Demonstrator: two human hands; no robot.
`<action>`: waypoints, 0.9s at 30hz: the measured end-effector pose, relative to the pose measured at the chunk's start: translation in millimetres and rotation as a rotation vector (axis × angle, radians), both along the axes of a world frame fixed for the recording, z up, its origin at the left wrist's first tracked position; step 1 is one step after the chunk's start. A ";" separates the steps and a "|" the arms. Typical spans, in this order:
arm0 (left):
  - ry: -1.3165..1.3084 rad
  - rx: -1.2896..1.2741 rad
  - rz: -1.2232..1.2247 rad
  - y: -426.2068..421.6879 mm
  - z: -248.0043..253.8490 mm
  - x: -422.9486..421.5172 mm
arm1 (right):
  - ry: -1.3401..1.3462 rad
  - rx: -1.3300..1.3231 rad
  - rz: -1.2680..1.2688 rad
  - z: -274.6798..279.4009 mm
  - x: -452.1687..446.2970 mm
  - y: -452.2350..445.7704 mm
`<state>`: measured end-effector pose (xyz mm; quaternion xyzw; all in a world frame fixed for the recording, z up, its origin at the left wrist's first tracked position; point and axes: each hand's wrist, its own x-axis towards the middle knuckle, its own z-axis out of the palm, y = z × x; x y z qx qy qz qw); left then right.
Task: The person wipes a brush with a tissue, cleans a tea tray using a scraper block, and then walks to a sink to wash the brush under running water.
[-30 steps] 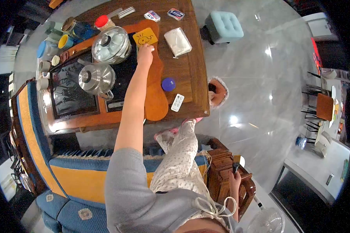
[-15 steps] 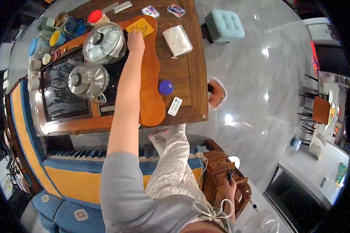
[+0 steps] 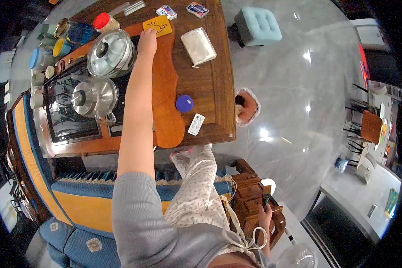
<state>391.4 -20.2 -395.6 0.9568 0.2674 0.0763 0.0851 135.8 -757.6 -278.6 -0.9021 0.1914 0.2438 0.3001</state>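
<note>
My left hand [image 3: 147, 43] reaches far across the wooden table, its fingers closed at the near edge of a flat yellow square [image 3: 158, 26] with a black line drawing, like a coaster. The square lies over the orange-brown wooden board [image 3: 167, 89]. To the left of that hand sits a pot with a glass lid [image 3: 116, 56]; nearer stands a steel kettle [image 3: 96, 97]. Low on the right, beside the carved wooden armrest, my right hand [image 3: 265, 216] is wrapped round a narrow dark object [image 3: 266, 201] whose kind I cannot make out.
On the table lie a white packet [image 3: 198, 47], a blue-purple round lid [image 3: 184, 103], a white remote [image 3: 196, 124] and two small packs [image 3: 197, 9]. A red-lidded jar [image 3: 106, 22] and a yellow cup [image 3: 61, 47] stand behind the pot. A pale blue stool [image 3: 258, 27] stands on the floor.
The whole view has shifted slightly. The yellow square has slid a little farther away from me, with my left hand still at its edge. My right hand keeps its hold beside the armrest.
</note>
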 end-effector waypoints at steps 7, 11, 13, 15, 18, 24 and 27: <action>0.014 -0.115 0.010 -56.6 63.0 -49.6 | 0.050 0.065 -0.064 27.9 14.7 39.6; 0.091 -0.012 -0.058 -58.9 9.3 -92.9 | 0.051 0.076 -0.028 14.7 14.8 36.3; -0.191 -0.417 0.170 -71.8 10.7 -94.7 | -0.012 0.007 0.033 21.3 18.9 54.7; -0.093 -0.195 0.036 -71.2 4.1 -107.7 | 0.027 0.034 -0.001 31.4 19.1 61.0; 0.034 -0.111 -0.001 -82.4 18.0 -123.3 | 0.110 0.088 -0.003 49.1 29.1 74.3; -0.045 -0.224 0.084 -134.8 7.8 -173.2 | 0.222 0.025 -0.071 45.0 12.3 50.0; 0.142 -0.296 -0.022 -156.2 25.9 -203.2 | 0.158 0.000 -0.093 24.4 0.2 30.9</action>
